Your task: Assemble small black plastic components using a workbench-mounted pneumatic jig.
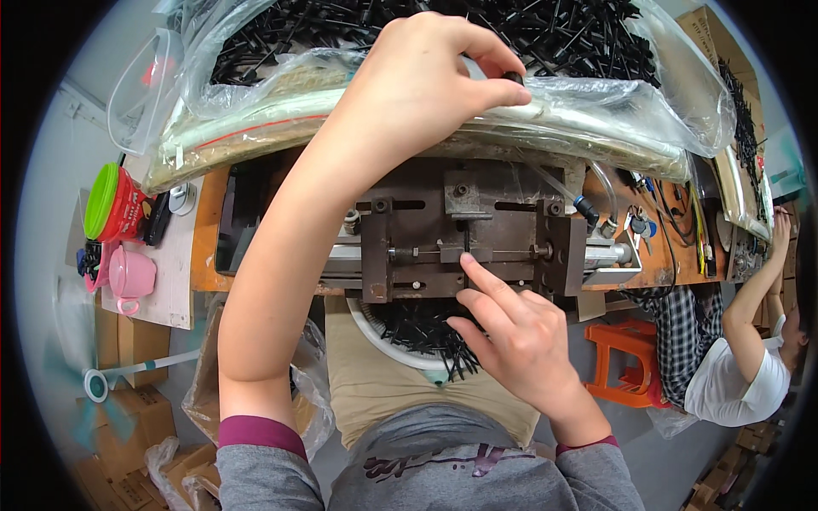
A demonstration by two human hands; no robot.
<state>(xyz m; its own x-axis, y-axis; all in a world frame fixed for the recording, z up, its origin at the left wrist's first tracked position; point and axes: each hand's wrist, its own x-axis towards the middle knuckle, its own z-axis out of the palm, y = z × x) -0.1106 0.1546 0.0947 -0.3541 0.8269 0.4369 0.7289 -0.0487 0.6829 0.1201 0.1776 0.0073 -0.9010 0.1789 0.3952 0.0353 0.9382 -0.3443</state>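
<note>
Just beyond the right hand (520, 341) grip, a thin black plastic pin (467, 247) stands lengthwise in the brown metal jig (464, 234), index fingertip touching; left hand (426, 77) pinches another pin above.

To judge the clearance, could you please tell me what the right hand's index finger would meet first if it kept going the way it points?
Likely the thin black pin standing in the metal fixture; the right hand has its fingertip just below it, though depth is unclear.
</note>
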